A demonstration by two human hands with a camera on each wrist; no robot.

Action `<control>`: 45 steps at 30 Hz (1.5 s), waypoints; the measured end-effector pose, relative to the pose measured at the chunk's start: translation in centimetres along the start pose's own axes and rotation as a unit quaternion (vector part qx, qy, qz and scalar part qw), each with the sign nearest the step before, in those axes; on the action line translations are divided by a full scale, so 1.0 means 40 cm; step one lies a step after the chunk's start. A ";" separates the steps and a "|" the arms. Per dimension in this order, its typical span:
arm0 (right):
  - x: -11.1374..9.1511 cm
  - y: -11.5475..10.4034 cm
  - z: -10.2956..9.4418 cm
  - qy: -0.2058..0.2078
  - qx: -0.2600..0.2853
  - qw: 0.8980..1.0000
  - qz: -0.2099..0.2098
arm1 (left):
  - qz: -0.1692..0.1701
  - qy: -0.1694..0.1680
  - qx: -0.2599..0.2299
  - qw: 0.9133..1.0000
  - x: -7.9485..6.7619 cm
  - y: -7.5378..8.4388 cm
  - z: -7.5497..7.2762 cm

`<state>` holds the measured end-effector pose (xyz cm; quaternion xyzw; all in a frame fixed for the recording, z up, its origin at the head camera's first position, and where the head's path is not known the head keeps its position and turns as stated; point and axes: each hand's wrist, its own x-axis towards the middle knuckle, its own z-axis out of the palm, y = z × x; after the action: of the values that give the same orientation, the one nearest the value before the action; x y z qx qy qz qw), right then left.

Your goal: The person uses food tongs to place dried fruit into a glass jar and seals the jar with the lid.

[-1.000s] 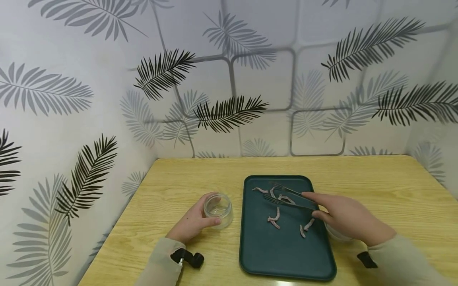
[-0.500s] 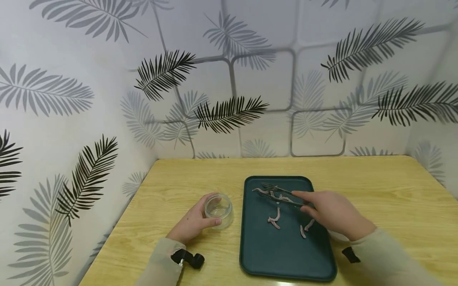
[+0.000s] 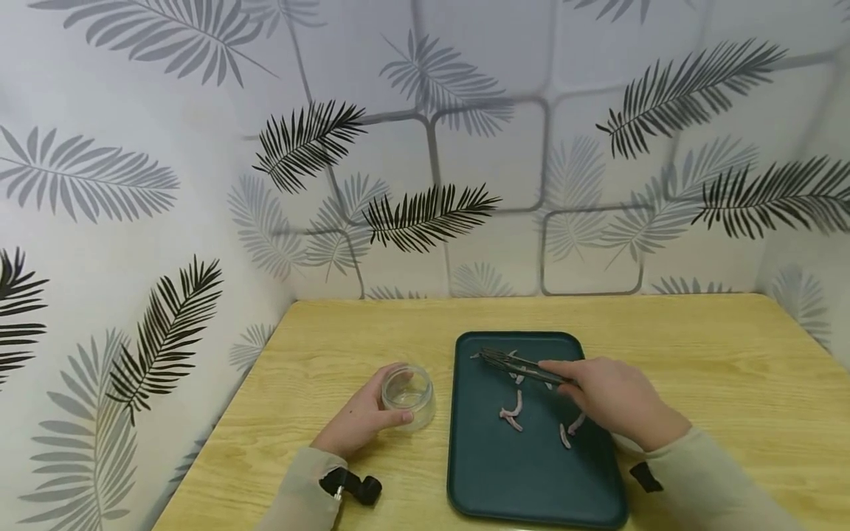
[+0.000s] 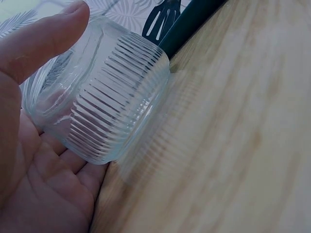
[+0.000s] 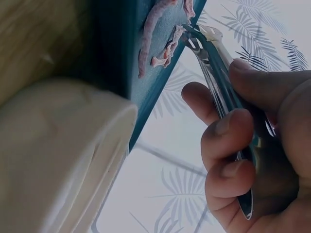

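My left hand (image 3: 358, 422) curls round a clear glass jar (image 3: 417, 414), which stands upright on the table left of the tray; ribbed sides show in the left wrist view. With my right hand (image 3: 617, 397) I grip metal tongs (image 3: 527, 369) that have slotted, fork-like ends. Those ends are close together, low over the far left of the dark green tray (image 3: 531, 479), overlapping thin pinkish strips there. A crossed pair of strips (image 3: 512, 414) lies mid-tray, and other strips (image 3: 565, 435) lie by its right side. What the tongs pinch is partly hidden by their ends.
A white round container (image 5: 63, 150) stands right of the tray, mostly hidden under my right arm in the head view. Behind the wooden table (image 3: 372, 324) rises a wall (image 3: 485, 243) with a leaf pattern.
My right hand has moved left and farther over the tray with the tongs. The tongs' ends, spread apart before, have come together over the strips. My left hand keeps holding the jar.
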<state>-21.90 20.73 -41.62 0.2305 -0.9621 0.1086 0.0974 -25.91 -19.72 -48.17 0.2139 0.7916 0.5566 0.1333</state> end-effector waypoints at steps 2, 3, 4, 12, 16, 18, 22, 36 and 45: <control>-0.001 0.001 0.000 0.000 0.000 1.000 -0.003 | -0.002 0.000 -0.001 1.000 -0.004 -0.003 0.003; -0.003 0.002 0.001 0.001 0.002 1.000 -0.005 | -0.002 0.000 -0.001 1.000 -0.007 -0.003 0.004; -0.004 0.003 0.001 0.001 0.005 1.000 -0.006 | -0.002 -0.001 -0.002 1.000 -0.009 -0.003 0.005; -0.013 0.015 -0.007 0.010 0.014 1.000 -0.007 | 0.003 -0.002 0.003 1.000 0.000 0.003 0.003; -0.014 0.019 -0.010 0.013 0.016 1.000 -0.010 | 0.000 0.000 0.009 1.000 0.002 0.001 -0.001; -0.017 0.020 -0.012 0.014 0.022 1.000 -0.012 | -0.005 -0.001 0.008 1.000 0.001 0.001 0.000; -0.023 0.018 -0.022 0.023 0.033 0.999 -0.013 | -0.004 0.000 -0.001 1.000 0.001 0.002 0.001; -0.012 -0.049 -0.045 0.043 0.046 0.997 -0.051 | 0.000 -0.001 0.003 1.000 0.001 0.003 -0.002; 0.009 -0.106 -0.040 0.064 0.051 0.990 -0.116 | 0.002 -0.009 -0.016 1.000 0.003 0.004 -0.001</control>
<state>-20.03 17.31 -39.30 0.3375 -0.9138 0.1604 0.1589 -26.01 -19.64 -48.01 0.2187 0.7809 0.5675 0.1424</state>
